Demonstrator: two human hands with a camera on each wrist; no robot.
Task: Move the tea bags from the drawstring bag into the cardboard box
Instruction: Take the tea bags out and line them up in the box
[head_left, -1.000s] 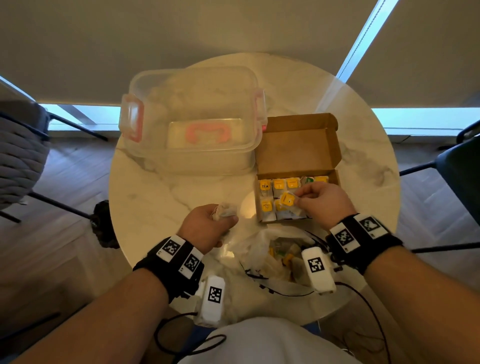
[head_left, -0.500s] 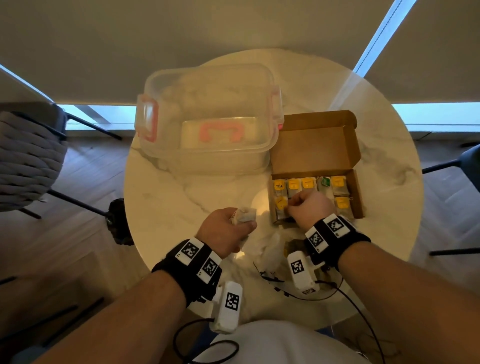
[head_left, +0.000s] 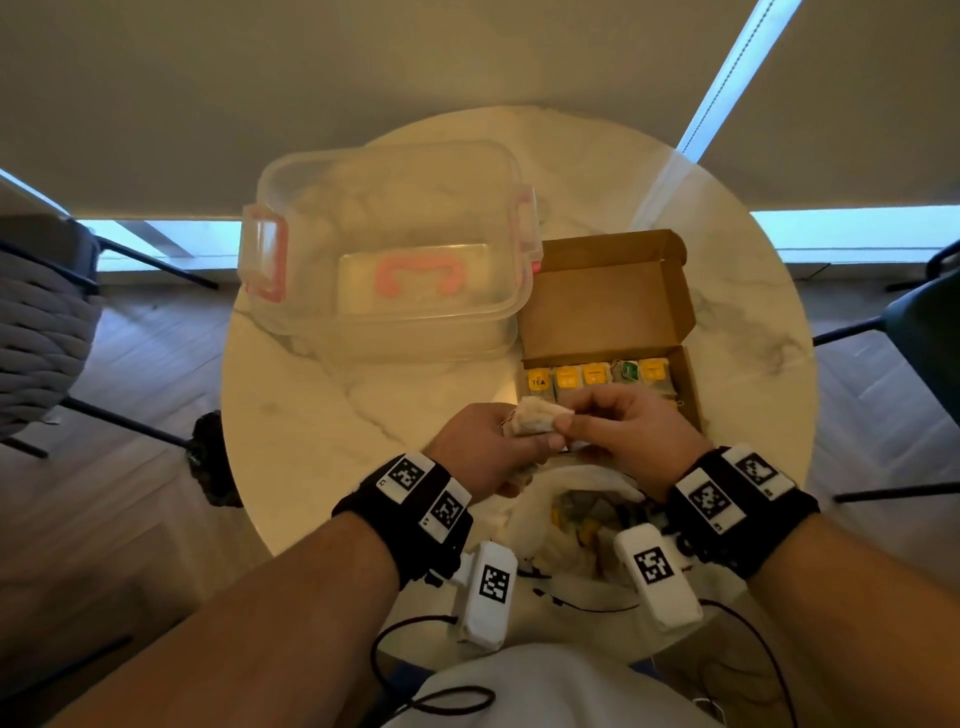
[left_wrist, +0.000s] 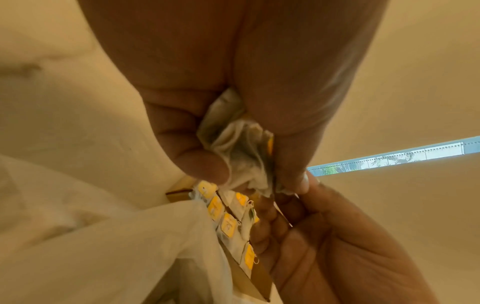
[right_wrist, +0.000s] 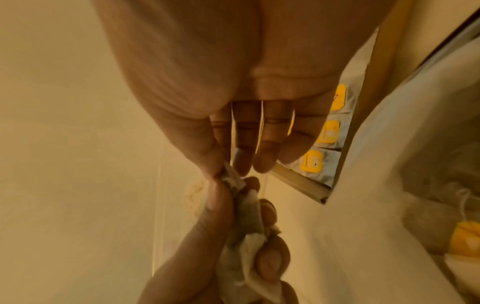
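Note:
My left hand (head_left: 498, 447) grips a small bunch of pale tea bags (head_left: 535, 423) just in front of the cardboard box (head_left: 608, 306). My right hand (head_left: 623, 431) pinches the end of one of those tea bags (right_wrist: 231, 176) between thumb and forefinger, its other fingers straight. The open box holds a row of tea bags with yellow tags (head_left: 569, 375) and one green tag (head_left: 629, 370). The white drawstring bag (head_left: 582, 514) lies open near the table's front edge, under my wrists, with more tea bags inside. The wrist views show the held tea bags (left_wrist: 241, 148) crumpled between the fingers.
A clear plastic tub (head_left: 389, 260) with pink clasps stands behind and left of the box on the round marble table (head_left: 322, 415). Chairs stand left (head_left: 41, 322) and right (head_left: 924, 312). Black cables trail over the table's near edge.
My right hand left the box, where it set down a yellow-tagged tea bag, and came to my left hand. It now pinches one of the tea bags held there.

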